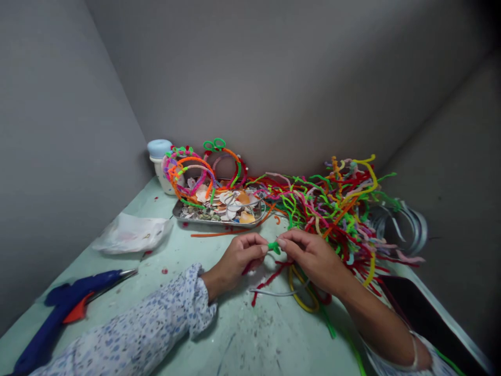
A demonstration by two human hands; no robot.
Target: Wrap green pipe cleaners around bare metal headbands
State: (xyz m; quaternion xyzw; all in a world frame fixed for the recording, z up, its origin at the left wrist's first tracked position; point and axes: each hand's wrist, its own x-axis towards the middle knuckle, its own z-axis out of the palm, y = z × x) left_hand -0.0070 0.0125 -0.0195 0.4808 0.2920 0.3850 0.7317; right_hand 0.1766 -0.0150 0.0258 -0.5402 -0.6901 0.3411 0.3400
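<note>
My left hand (pixel 239 257) and my right hand (pixel 316 257) meet over the middle of the table, both pinched. Between their fingertips is a short, bent piece of green pipe cleaner (pixel 275 247), each hand gripping one side of it. Under my right hand lie a yellow pipe cleaner loop (pixel 299 300), a red pipe cleaner (pixel 270 282) and a grey headband (pixel 274 293) whose far part is hidden. Beyond my right hand, a large tangled heap of colourful pipe cleaners (pixel 313 201) spreads over the table.
A metal tray (pixel 219 224) holds shells, with wrapped headbands (pixel 191 161) standing on it. Left are a blue-lidded cup (pixel 159 151), a plastic bag (pixel 131 235) and a blue glue gun (pixel 74 300). Bare headbands (pixel 418 230) and a dark flat device (pixel 422 313) lie right.
</note>
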